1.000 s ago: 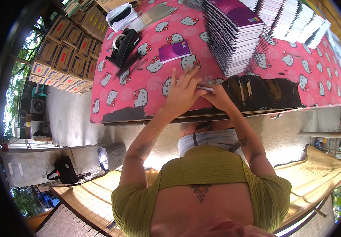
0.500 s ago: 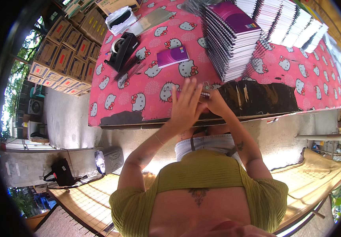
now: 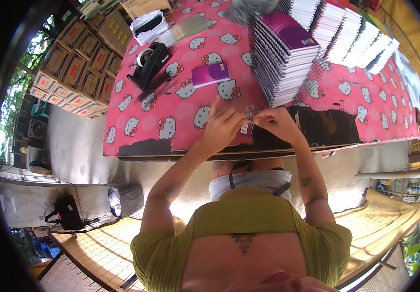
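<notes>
Near the front edge of the table, a small purple notebook shows below my fingertips, much of it hidden by my hands. My left hand pinches at its upper edge with thumb and finger, the index finger of that hand pointing up and away. From the other side my right hand pinches at the same spot, its fingertips meeting the left ones. The exact bit between the fingertips is too small to make out. Farther off lies another purple notebook, flat on the pink tablecloth.
A tall stack of purple spiral notebooks rises beyond my right hand, with white spiral-bound stacks behind. Left of these are a black tape dispenser, loose black spiral coils and a clear plastic sheet. Cartons are piled beside the table.
My left hand, spread flat over the notebook before, has drawn its fingers into a pinch. My right hand has come up to meet it, and more of the notebook's purple cover shows below.
</notes>
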